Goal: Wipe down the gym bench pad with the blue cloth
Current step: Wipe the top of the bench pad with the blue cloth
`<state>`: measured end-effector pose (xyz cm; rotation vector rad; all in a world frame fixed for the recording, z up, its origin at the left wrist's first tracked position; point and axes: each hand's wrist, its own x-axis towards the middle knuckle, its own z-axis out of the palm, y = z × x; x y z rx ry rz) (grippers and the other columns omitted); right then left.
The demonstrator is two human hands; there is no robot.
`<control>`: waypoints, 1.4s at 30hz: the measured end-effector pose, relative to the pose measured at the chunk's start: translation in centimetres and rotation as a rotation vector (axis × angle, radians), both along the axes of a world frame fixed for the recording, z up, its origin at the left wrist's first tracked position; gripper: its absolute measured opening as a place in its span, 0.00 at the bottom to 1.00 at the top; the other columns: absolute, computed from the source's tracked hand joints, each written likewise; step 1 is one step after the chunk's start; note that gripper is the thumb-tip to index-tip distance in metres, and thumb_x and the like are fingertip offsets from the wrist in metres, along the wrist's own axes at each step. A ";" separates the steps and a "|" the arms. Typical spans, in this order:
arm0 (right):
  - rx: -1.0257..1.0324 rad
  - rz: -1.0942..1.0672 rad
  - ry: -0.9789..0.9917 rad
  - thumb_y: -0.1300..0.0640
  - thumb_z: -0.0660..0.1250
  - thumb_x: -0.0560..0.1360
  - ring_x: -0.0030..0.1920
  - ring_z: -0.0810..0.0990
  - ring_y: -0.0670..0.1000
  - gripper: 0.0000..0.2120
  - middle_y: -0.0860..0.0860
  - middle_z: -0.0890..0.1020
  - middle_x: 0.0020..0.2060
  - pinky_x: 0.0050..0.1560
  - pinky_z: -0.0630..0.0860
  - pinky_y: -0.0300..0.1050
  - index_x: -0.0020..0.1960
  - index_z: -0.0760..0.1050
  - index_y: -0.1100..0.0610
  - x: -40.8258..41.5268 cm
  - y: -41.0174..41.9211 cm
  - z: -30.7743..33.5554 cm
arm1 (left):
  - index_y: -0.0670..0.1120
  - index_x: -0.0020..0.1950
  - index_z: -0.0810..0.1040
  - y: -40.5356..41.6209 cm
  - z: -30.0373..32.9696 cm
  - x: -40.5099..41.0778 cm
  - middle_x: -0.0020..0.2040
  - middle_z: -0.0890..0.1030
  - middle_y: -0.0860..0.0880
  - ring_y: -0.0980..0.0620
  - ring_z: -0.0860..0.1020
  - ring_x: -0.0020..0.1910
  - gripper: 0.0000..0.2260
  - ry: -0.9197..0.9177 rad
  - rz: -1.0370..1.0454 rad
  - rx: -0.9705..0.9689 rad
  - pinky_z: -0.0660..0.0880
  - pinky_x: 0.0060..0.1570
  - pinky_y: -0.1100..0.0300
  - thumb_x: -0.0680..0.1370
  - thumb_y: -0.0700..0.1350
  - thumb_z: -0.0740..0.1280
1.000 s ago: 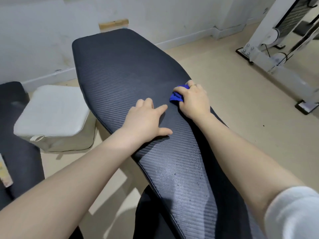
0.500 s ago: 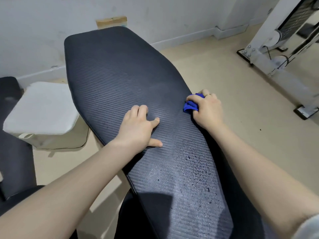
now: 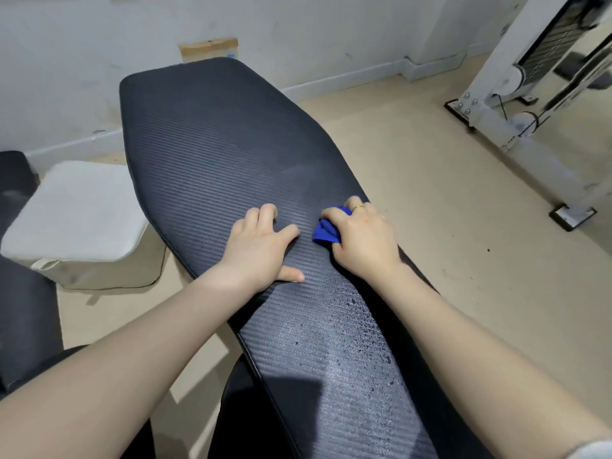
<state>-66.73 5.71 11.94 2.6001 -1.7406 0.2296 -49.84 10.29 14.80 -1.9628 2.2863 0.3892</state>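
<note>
Wet bench pad (image 3: 212, 154), beige floor (image 3: 414, 180)

The right hand (image 3: 362, 241) has slid the blue cloth (image 3: 326, 230) from the pad's right edge toward the left hand (image 3: 261, 248).

Both hands on bench pad (image 3: 212, 154), left hand (image 3: 258, 250) beside right hand (image 3: 364, 240); cloth (image 3: 326, 231) under right

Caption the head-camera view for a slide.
Right hand presses a bunched blue cloth onto the droplet-speckled bench pad while the left hand rests flat beside it.
</note>
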 end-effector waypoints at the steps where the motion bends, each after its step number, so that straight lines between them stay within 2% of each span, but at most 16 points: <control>1: 0.012 0.039 -0.018 0.58 0.63 0.69 0.48 0.74 0.60 0.17 0.57 0.74 0.51 0.46 0.71 0.49 0.57 0.75 0.50 0.2 0.7 0.0 | 0.54 0.69 0.66 0.0 0.0 0.0 0.68 0.59 0.44 0.43 0.60 0.67 0.35 -0.004 0.004 -0.007 0.61 0.66 0.51 0.66 0.66 0.68; 6: 0.061 -0.121 -0.122 0.60 0.59 0.72 0.54 0.72 0.60 0.18 0.56 0.73 0.54 0.51 0.73 0.50 0.58 0.75 0.46 0.7 -3.6 -0.8 | 0.55 0.69 0.66 -0.1 -0.4 0.0 0.68 0.59 0.44 0.42 0.60 0.67 0.34 -0.035 -0.026 -0.032 0.61 0.65 0.50 0.66 0.66 0.67; 9: 0.026 -0.210 -0.083 0.61 0.59 0.72 0.56 0.71 0.60 0.19 0.56 0.73 0.57 0.53 0.69 0.50 0.59 0.75 0.46 2.1 -3.8 -0.1 | 0.57 0.70 0.66 0.2 -0.4 0.6 0.69 0.59 0.44 0.42 0.60 0.68 0.33 0.059 0.010 0.034 0.60 0.67 0.50 0.68 0.64 0.68; 12: 0.012 -0.019 -0.032 0.56 0.61 0.70 0.51 0.73 0.60 0.16 0.56 0.74 0.53 0.46 0.70 0.49 0.56 0.76 0.48 3.2 0.9 0.1 | 0.56 0.71 0.67 1.4 -0.5 2.8 0.64 0.65 0.45 0.46 0.65 0.63 0.32 0.326 0.060 -0.131 0.62 0.65 0.53 0.68 0.64 0.65; 14: 0.000 0.197 -0.045 0.53 0.62 0.66 0.43 0.75 0.58 0.15 0.54 0.76 0.46 0.39 0.69 0.45 0.52 0.78 0.48 3.4 5.0 -0.1 | 0.51 0.69 0.69 2.7 -0.1 4.9 0.51 0.70 0.48 0.53 0.70 0.51 0.31 0.556 0.008 -0.325 0.66 0.57 0.61 0.69 0.61 0.62; 16: 0.043 0.285 -0.092 0.52 0.59 0.65 0.41 0.76 0.58 0.16 0.53 0.77 0.43 0.37 0.70 0.44 0.50 0.79 0.47 3.2 5.9 0.4 | 0.50 0.65 0.71 4.1 0.1 6.8 0.43 0.71 0.50 0.56 0.69 0.43 0.25 0.634 -0.071 -0.370 0.67 0.49 0.65 0.70 0.57 0.62; 19: 0.069 0.086 -0.058 0.54 0.58 0.71 0.48 0.75 0.58 0.15 0.54 0.76 0.49 0.41 0.68 0.45 0.55 0.77 0.47 4.0 2.9 0.6 | 0.50 0.55 0.72 4.9 -0.6 8.1 0.37 0.68 0.54 0.55 0.67 0.39 0.22 0.564 -0.170 -0.230 0.65 0.41 0.66 0.67 0.61 0.64; 21: 0.006 -0.070 -0.014 0.56 0.59 0.72 0.49 0.73 0.58 0.14 0.55 0.75 0.51 0.42 0.65 0.45 0.55 0.76 0.49 5.2 1.3 0.4 | 0.48 0.48 0.74 5.4 -1.6 8.3 0.37 0.67 0.58 0.57 0.66 0.38 0.25 0.500 -0.189 -0.115 0.63 0.40 0.66 0.63 0.65 0.65; 23: 0.012 -0.105 0.000 0.57 0.60 0.71 0.48 0.73 0.59 0.13 0.55 0.75 0.50 0.43 0.67 0.46 0.53 0.76 0.50 6.2 2.2 0.5 | 0.51 0.45 0.72 5.7 -2.8 8.5 0.38 0.66 0.61 0.58 0.64 0.39 0.26 0.445 -0.218 -0.066 0.62 0.42 0.65 0.58 0.69 0.65; 27: -0.009 0.196 -0.080 0.54 0.62 0.65 0.39 0.75 0.57 0.13 0.53 0.76 0.39 0.37 0.69 0.43 0.47 0.79 0.48 5.7 9.1 0.6 | 0.56 0.43 0.65 5.5 -3.9 9.1 0.38 0.63 0.63 0.54 0.63 0.43 0.26 0.407 -0.271 -0.095 0.60 0.46 0.58 0.56 0.72 0.63; 29: 0.079 0.338 -0.110 0.52 0.60 0.64 0.36 0.75 0.55 0.14 0.51 0.76 0.36 0.35 0.70 0.42 0.46 0.80 0.47 5.3 11.1 0.6 | 0.55 0.43 0.64 5.5 -4.3 9.1 0.37 0.63 0.62 0.53 0.63 0.43 0.26 0.409 -0.275 -0.126 0.60 0.46 0.57 0.56 0.72 0.62; 32: 0.080 0.291 -0.140 0.51 0.54 0.64 0.36 0.76 0.56 0.18 0.52 0.77 0.36 0.34 0.68 0.41 0.46 0.80 0.47 5.8 8.8 0.8 | 0.52 0.40 0.67 5.8 -4.8 8.9 0.39 0.66 0.58 0.52 0.64 0.42 0.25 0.431 -0.276 -0.202 0.61 0.45 0.57 0.57 0.71 0.63; 35: -0.020 0.128 -0.112 0.53 0.57 0.64 0.34 0.76 0.58 0.16 0.53 0.77 0.36 0.34 0.68 0.43 0.44 0.81 0.49 7.0 7.5 0.8 | 0.51 0.40 0.67 6.0 -4.9 9.0 0.40 0.66 0.56 0.52 0.64 0.42 0.27 0.453 -0.242 -0.229 0.63 0.45 0.56 0.57 0.71 0.63; 37: -0.031 0.178 -0.102 0.53 0.56 0.63 0.34 0.75 0.57 0.17 0.53 0.77 0.36 0.35 0.66 0.42 0.44 0.81 0.48 6.9 9.3 0.6 | 0.51 0.41 0.67 6.1 -4.7 9.1 0.40 0.67 0.57 0.52 0.65 0.43 0.26 0.461 -0.266 -0.220 0.65 0.46 0.55 0.57 0.70 0.63; 39: 0.046 0.290 -0.100 0.53 0.56 0.63 0.34 0.74 0.55 0.18 0.51 0.77 0.37 0.35 0.68 0.42 0.45 0.81 0.47 6.1 12.4 1.1 | 0.50 0.42 0.72 6.3 -4.1 9.2 0.41 0.68 0.57 0.53 0.64 0.46 0.26 0.438 -0.336 -0.184 0.62 0.48 0.55 0.58 0.70 0.62; 42: 0.167 0.392 -0.077 0.57 0.64 0.62 0.33 0.73 0.54 0.15 0.51 0.77 0.38 0.34 0.70 0.43 0.46 0.80 0.46 4.6 16.1 1.5 | 0.50 0.47 0.73 6.5 -2.6 8.6 0.44 0.68 0.56 0.55 0.62 0.48 0.23 0.335 -0.432 -0.072 0.56 0.48 0.58 0.63 0.65 0.68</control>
